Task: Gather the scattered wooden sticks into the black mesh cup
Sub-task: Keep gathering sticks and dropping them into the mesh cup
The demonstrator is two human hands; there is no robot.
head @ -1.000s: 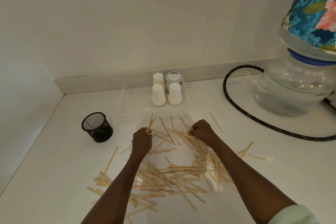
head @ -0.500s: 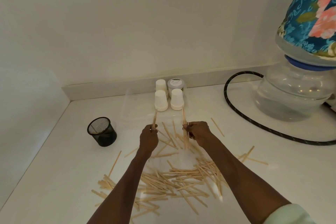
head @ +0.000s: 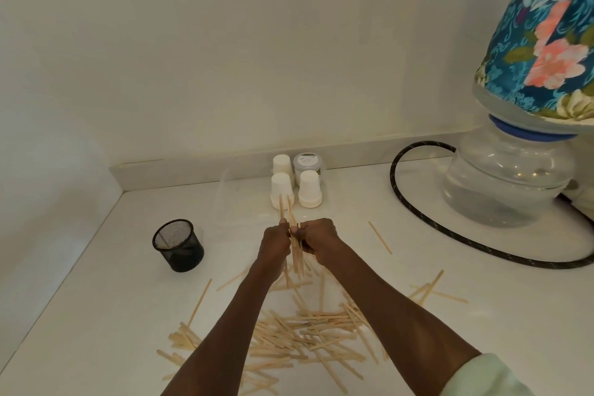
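A: Why are the two hands brought together above the counter [head: 96, 315]?

B: A small bundle of sticks [head: 293, 246] is gripped between them. The left hand [head: 275, 244] and the right hand [head: 316, 239] are both curled round it, side by side, probably so that two handfuls are merged into one.

A: How is the bundle pointed?

B: Its long axis is held nearly upright, the top ends tipped toward the back edge and the white paper cups [head: 295, 185].

A: And everything else?

B: Most loose sticks [head: 302, 334] are left scattered near the front edge. The black mesh cup [head: 178, 244] is set upright toward the left edge, seemingly almost empty, well apart from the hands.
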